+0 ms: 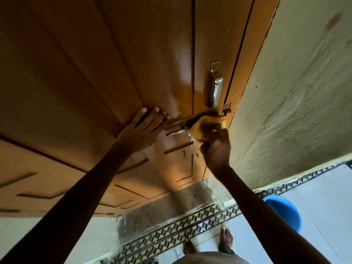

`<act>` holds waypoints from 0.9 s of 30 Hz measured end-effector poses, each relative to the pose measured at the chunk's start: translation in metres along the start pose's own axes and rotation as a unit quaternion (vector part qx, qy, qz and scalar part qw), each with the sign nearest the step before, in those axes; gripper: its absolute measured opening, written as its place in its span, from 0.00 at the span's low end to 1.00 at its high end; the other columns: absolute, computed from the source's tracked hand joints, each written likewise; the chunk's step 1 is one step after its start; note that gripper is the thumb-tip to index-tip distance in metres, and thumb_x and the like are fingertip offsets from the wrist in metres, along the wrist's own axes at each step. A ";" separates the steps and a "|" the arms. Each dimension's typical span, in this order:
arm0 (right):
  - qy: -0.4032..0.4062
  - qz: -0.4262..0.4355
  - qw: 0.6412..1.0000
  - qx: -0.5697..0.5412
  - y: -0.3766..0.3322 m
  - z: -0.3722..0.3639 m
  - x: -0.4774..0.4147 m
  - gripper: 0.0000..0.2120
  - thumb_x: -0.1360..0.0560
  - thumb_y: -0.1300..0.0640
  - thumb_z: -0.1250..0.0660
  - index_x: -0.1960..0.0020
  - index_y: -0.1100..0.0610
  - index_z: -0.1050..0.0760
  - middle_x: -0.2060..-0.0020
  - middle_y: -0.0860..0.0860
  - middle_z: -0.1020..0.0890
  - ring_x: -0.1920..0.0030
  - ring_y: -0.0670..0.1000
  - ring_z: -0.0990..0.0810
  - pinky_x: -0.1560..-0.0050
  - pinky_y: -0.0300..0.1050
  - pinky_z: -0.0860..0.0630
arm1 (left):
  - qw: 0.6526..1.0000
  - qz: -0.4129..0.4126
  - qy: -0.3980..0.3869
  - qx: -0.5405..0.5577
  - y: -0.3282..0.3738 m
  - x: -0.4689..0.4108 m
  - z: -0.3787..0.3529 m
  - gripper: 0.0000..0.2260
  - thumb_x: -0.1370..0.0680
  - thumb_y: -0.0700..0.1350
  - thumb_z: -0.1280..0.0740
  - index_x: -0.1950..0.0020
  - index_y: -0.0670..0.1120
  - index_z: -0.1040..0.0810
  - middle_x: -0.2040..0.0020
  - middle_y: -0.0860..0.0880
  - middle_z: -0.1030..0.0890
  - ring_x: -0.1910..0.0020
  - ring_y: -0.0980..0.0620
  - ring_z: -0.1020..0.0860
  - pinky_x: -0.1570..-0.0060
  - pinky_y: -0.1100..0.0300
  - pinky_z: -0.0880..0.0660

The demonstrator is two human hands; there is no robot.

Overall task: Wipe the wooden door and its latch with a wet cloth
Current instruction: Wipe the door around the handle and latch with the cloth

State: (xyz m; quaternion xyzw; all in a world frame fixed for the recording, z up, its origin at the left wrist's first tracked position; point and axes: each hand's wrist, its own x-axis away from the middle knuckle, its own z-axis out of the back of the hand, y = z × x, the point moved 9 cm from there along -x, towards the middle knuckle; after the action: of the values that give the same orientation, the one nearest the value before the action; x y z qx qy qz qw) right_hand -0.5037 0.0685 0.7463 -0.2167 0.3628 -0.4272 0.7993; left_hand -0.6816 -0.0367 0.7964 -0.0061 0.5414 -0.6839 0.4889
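The brown wooden door [106, 69] fills the upper left of the head view. Its metal sliding latch [179, 129] runs across the door's right side, below a steel pull handle [216, 84]. My left hand [143, 128] lies flat and open against the door, just left of the latch. My right hand [217, 149] grips a yellow cloth [202, 128] and presses it onto the latch's right part. The cloth hides the middle of the latch bolt.
A rough pale green wall [297, 96] stands right of the door frame. A blue plastic basin [285, 210] sits on the tiled floor at the lower right. My bare feet [226, 239] stand on the patterned tile strip by the threshold.
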 end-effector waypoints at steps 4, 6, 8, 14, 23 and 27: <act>0.026 -0.092 0.995 -0.016 0.017 0.001 -0.017 0.19 0.27 0.66 0.33 0.37 0.57 0.23 0.39 0.60 0.24 0.40 0.60 0.25 0.41 0.58 0.24 | 1.000 -0.003 0.007 0.005 0.004 0.001 -0.002 0.24 0.21 0.51 0.39 0.27 0.45 0.30 0.27 0.43 0.32 0.22 0.40 0.45 0.23 0.42 0.51; 0.013 -0.022 1.000 -0.008 -0.011 -0.016 -0.005 0.22 0.27 0.65 0.32 0.34 0.54 0.26 0.36 0.59 0.24 0.39 0.60 0.25 0.41 0.53 0.22 | 1.000 -0.002 0.011 0.002 0.003 0.001 -0.003 0.24 0.21 0.51 0.40 0.27 0.44 0.30 0.26 0.42 0.34 0.22 0.40 0.45 0.23 0.42 0.51; -0.007 0.017 1.000 0.010 -0.020 -0.024 0.007 0.23 0.28 0.65 0.31 0.33 0.55 0.24 0.35 0.59 0.24 0.40 0.60 0.24 0.45 0.50 0.21 | 1.000 -0.001 0.012 -0.001 0.003 0.001 -0.003 0.24 0.21 0.52 0.40 0.26 0.44 0.30 0.23 0.39 0.39 0.21 0.40 0.48 0.23 0.42 0.50; 0.006 -0.043 0.999 -0.012 0.013 0.016 0.001 0.17 0.27 0.66 0.34 0.38 0.57 0.22 0.43 0.61 0.24 0.46 0.63 0.23 0.47 0.62 0.23 | 1.000 0.003 0.006 0.001 0.003 0.003 -0.005 0.25 0.21 0.52 0.39 0.26 0.44 0.30 0.20 0.39 0.48 0.21 0.41 0.50 0.23 0.42 0.52; -0.028 -0.011 0.999 -0.026 -0.008 -0.006 0.019 0.17 0.24 0.66 0.32 0.36 0.57 0.27 0.44 0.56 0.21 0.44 0.48 0.20 0.42 0.41 0.21 | 1.000 -0.005 0.002 0.013 0.004 0.000 -0.001 0.28 0.25 0.56 0.30 0.28 0.44 0.27 0.27 0.41 0.33 0.25 0.41 0.37 0.24 0.42 0.48; -0.042 -0.024 0.999 -0.008 0.000 0.005 0.040 0.15 0.26 0.65 0.31 0.40 0.57 0.20 0.49 0.57 0.21 0.54 0.55 0.19 0.54 0.46 0.18 | 0.994 0.040 -0.041 0.088 -0.002 -0.007 0.008 0.25 0.24 0.51 0.30 0.29 0.45 0.27 0.29 0.43 0.29 0.29 0.43 0.34 0.23 0.45 0.51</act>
State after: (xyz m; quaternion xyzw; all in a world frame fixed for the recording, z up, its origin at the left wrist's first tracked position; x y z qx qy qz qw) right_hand -0.4853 0.0353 0.7335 -0.2495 0.3266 -0.4342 0.8015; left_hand -0.6750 -0.0376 0.8051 0.0304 0.4583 -0.7077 0.5369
